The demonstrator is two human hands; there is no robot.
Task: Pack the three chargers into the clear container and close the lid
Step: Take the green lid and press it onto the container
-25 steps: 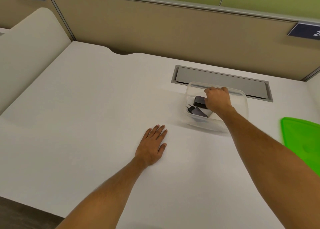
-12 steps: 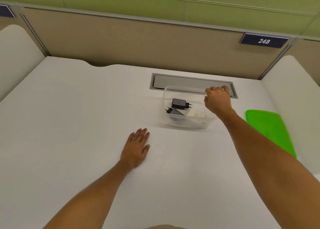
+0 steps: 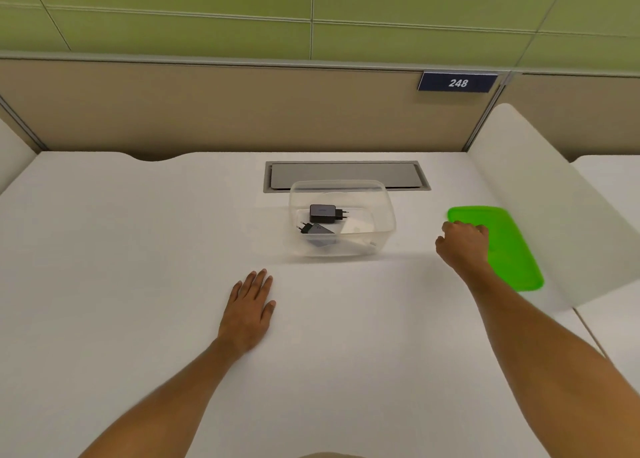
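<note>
A: Sitting on the white desk [image 3: 138,267], the clear container [image 3: 386,231] stands open, well beyond the left fingertips and off to the left of the right hand's knuckles.

B: What is inside it?

A: A black charger [image 3: 322,213] lies toward the far side, prongs pointing right. A grey charger [image 3: 320,231] with a black plug end lies just in front of it, tilted, and the two look close or touching. A pale shape [image 3: 356,227] rests on the container floor to their right; it may be a white charger, but it is too faint to tell.

B: And the lid?

A: The green lid [image 3: 509,246] lies flat on the desk, apart from the container. The right hand [image 3: 464,244] is at the lid's near-left corner, fingers curled over that edge. Whether they are gripping it or only touching cannot be told from this angle.

B: The other hand?

A: The left hand [image 3: 247,314] rests palm down on the desk, fingers straight and together, holding nothing. The container is ahead of those fingertips and slightly right.

B: Anything further out?

A: Just past the container, a grey cable hatch [image 3: 346,175] is set into the desk. Behind it rises a beige partition [image 3: 207,111] with a blue plate reading 248 [image 3: 458,83]. A white side divider [image 3: 540,194] stands beyond the lid.
</note>
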